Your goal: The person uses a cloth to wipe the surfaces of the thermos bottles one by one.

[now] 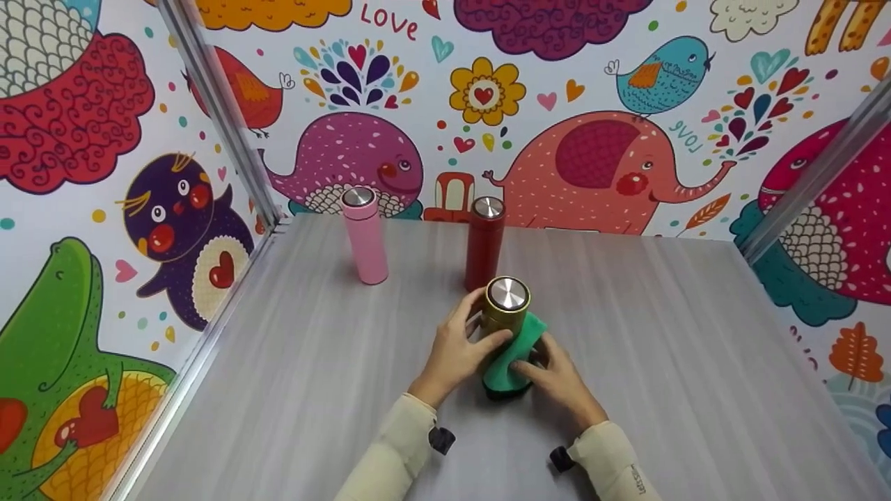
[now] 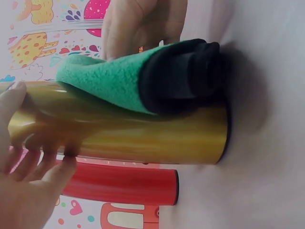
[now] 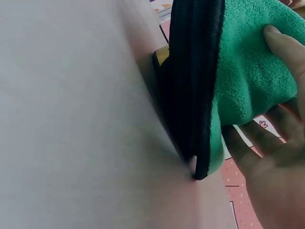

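A gold vacuum flask (image 1: 506, 309) with a steel-topped lid stands upright near the middle of the table. My left hand (image 1: 458, 346) grips its upper part, thumb on the near side and fingers around the far left side, as the left wrist view shows (image 2: 33, 186). In my right hand (image 1: 561, 379) is a folded green cloth (image 1: 512, 362) with a black edge, pinched between thumb and fingers. The green cloth (image 2: 109, 78) lies against the flask's side. From the right wrist view, the cloth (image 3: 252, 62) hides most of the flask.
A red flask (image 1: 485, 243) stands just behind the gold one. Farther left is a pink flask (image 1: 367, 240), also upright. Printed cartoon walls (image 1: 557, 139) enclose the grey table (image 1: 299, 362) at the back and sides, with metal corner strips (image 1: 223, 111).
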The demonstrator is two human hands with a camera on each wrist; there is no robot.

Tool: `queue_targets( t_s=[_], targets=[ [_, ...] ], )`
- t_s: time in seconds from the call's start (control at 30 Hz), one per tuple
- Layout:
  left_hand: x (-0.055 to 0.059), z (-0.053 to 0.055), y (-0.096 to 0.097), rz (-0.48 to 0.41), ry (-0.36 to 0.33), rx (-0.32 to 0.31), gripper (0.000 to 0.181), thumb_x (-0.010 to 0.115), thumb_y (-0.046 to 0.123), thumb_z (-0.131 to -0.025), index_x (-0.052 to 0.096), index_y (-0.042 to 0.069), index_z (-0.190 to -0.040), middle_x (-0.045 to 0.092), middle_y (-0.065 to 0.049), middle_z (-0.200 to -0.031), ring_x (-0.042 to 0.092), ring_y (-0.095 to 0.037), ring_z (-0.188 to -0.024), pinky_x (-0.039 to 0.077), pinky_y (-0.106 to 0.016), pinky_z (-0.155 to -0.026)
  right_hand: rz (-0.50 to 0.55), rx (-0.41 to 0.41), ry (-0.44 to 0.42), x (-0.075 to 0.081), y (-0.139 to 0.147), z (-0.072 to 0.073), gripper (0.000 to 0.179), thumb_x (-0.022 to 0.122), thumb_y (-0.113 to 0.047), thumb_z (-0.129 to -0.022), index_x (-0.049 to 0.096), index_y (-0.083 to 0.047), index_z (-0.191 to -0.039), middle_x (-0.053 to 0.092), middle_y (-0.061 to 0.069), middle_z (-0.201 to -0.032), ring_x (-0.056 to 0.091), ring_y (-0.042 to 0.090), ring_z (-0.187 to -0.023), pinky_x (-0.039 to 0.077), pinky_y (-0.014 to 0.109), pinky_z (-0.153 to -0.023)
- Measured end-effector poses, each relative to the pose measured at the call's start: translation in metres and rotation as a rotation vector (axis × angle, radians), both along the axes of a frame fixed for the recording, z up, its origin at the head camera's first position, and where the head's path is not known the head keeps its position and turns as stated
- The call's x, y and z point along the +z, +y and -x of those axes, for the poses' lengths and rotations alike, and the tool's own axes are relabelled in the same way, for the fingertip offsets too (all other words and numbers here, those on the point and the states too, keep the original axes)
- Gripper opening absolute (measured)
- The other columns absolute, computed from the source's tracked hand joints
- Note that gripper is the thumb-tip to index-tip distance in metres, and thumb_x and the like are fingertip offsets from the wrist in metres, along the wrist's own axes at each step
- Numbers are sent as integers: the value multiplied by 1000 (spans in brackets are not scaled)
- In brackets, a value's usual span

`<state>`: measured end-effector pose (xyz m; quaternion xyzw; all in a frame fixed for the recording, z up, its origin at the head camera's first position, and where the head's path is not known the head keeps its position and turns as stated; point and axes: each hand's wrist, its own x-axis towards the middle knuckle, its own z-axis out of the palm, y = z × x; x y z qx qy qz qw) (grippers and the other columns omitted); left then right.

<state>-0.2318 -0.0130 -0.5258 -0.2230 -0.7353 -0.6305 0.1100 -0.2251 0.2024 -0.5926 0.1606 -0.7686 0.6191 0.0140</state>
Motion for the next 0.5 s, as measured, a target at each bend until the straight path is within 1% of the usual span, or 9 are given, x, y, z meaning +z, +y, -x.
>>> queue_targets(
  t_s=[0.07, 0.13, 0.27, 0.37, 0.5],
  targets=[
    [-1, 0, 0, 0, -1, 0, 75, 81, 32, -85, 46, 9, -147, 51, -7, -143, 52, -22, -129, 47, -34, -101, 20, -11, 6, 2, -1, -2, 71, 75, -5, -90, 38, -5, -152, 50, 16, -145, 46, 35, -133, 35, 54, -110],
    [-2, 0, -1, 1, 6, 4, 75, 82, 31, -85, 46, 10, -147, 51, -7, -143, 52, -22, -129, 47, -34, -101, 41, -18, 12, 6, -2, -4, 72, 74, -6, -91, 37, -6, -153, 51, 13, -144, 48, 31, -132, 38, 49, -110],
    [-4, 2, -3, 6, 25, -8, 74, 81, 31, -86, 46, 10, -148, 50, -8, -143, 52, -23, -129, 47, -34, -101, 77, -18, 71, 22, -4, -1, 71, 73, -2, -91, 37, -5, -153, 53, 13, -143, 51, 26, -129, 42, 36, -106],
    [-4, 5, -5, 19, 29, -48, 74, 79, 30, -88, 44, 10, -149, 50, -7, -144, 51, -21, -131, 46, -33, -102, 104, -1, 157, 37, -4, 3, 69, 71, 6, -90, 38, 0, -150, 53, 18, -141, 53, 25, -128, 44, 30, -104],
    [-4, 10, -10, 47, 16, -132, 73, 76, 27, -91, 40, 12, -153, 47, -3, -149, 48, -18, -133, 44, -32, -104, 139, 49, 259, 57, -3, 9, 69, 69, 11, -88, 39, 1, -150, 51, 20, -141, 51, 27, -130, 43, 31, -105]
  ],
)
